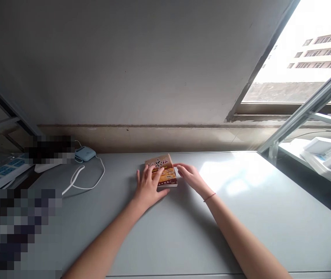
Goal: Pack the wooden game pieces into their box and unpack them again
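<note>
A small brown and orange cardboard Chinese chess box (167, 176) lies on the grey tabletop, large dark characters printed on its top. My left hand (148, 186) rests over the box's left part with fingers spread. Its fingertips touch the printed face, and the thumb stretches along the near edge. From the right, my right hand (193, 178) reaches the box's right end. The index finger extends to that end, thumb close below it, and the other fingers are curled. Exactly how the right fingertips grip the end is hard to make out. A thin reddish cord circles the right wrist.
On the left lie a light blue device (85, 154) with a white cable (88, 188) and a power strip (5, 170). White boxes (325, 149) sit on a shelf at right. A wall borders the table's (241, 232) far edge; metal posts (296, 112) flank it.
</note>
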